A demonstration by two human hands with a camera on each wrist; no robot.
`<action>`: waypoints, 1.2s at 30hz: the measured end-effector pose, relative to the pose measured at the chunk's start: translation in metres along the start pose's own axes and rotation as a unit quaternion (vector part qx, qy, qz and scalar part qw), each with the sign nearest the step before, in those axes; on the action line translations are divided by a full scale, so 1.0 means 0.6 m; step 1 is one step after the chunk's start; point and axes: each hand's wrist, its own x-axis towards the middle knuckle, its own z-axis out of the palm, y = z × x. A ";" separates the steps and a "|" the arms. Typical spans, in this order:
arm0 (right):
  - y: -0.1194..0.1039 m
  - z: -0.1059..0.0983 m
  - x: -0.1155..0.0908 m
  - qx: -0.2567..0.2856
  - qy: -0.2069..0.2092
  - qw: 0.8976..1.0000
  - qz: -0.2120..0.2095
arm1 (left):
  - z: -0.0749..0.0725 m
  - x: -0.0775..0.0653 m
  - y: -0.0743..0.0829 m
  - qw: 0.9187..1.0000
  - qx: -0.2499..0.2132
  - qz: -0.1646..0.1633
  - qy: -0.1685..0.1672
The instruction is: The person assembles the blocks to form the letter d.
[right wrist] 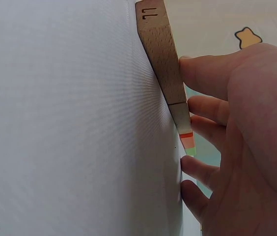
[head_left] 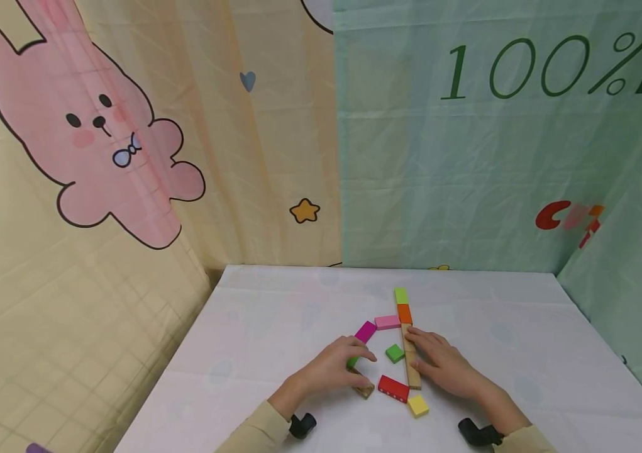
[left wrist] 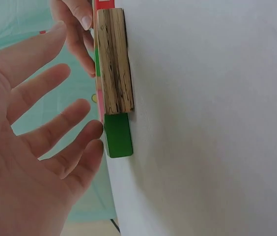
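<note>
Over the left side of an outline of blocks, my left hand [head_left: 329, 366] hovers with fingers spread and relaxed. Beside its fingertips lie a dark-streaked wooden block [left wrist: 115, 61] and a green block [left wrist: 119, 136], end to end. My right hand [head_left: 449, 365] is on the right of the outline, its fingers extended. Its thumb and fingertips touch a line of plain wooden blocks [head_left: 413, 372]; the nearest block [right wrist: 160, 54] bears an engraved mark. Beyond them, an orange block [head_left: 404, 313] and a lime block [head_left: 401, 296] continue the line.
A magenta block [head_left: 365, 331] and a pink block [head_left: 387, 322] angle across the upper left. Inside the outline sits a small green block [head_left: 395, 353]. Nearer me are a red block [head_left: 393, 389] with white dots and a yellow block [head_left: 418, 406]. White cloth covers the table [head_left: 264, 314].
</note>
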 end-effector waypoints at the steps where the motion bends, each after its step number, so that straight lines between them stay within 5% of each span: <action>1: 0.000 0.000 0.000 0.000 0.000 1.000 0.000 | 0.001 0.001 0.001 1.000 -0.003 0.003 -0.001; 22: 0.000 0.000 -0.001 0.000 0.003 1.000 -0.003 | 0.036 0.022 0.024 0.998 0.010 0.052 -0.039; 36: 0.000 -0.001 -0.003 0.002 0.003 1.000 -0.008 | 0.038 0.035 0.027 0.998 -0.005 0.025 -0.056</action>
